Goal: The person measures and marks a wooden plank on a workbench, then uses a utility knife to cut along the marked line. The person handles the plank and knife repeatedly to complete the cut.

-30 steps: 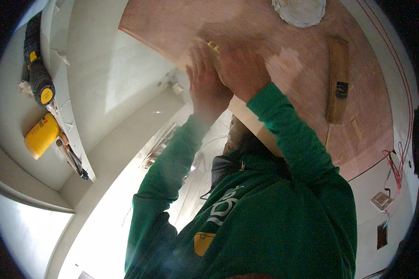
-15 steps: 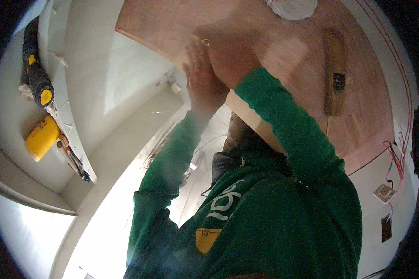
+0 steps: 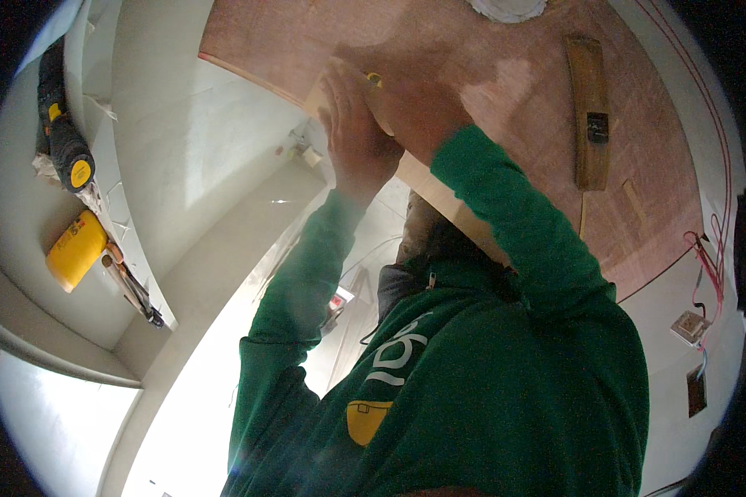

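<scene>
Now your right hand (image 3: pixel 423 106) sits slightly more rightward, yellow thing (image 3: pixel 374 79) beside its fingers, near board (image 3: pixel 514 99) edge. Left hand (image 3: pixel 356 132) lies there, fingers straight. Grips I cannot tell; work seems kept at edge.

Head view, left one of two fisheyes worn side by side on the person's head. Faces down over the wearer's own front; upright, unmirrored. Green sweatshirt (image 3: pixel 489 373) very close, filling lower middle. Sleeves run up from it to left hand (image 3: pixel 352 137) and right hand (image 3: pixel 423 116), near, above frame centre. Reddish wooden panel (image 3: pixel 506 50) spans upper right, cut off by top edge. Field very wide: yellow-and-black tool (image 3: pixel 73 153) at far left, red wires (image 3: pixel 711 273) at far right, both well off-axis. Straight edges bow toward the rim; black lens border closes both sides.
</scene>
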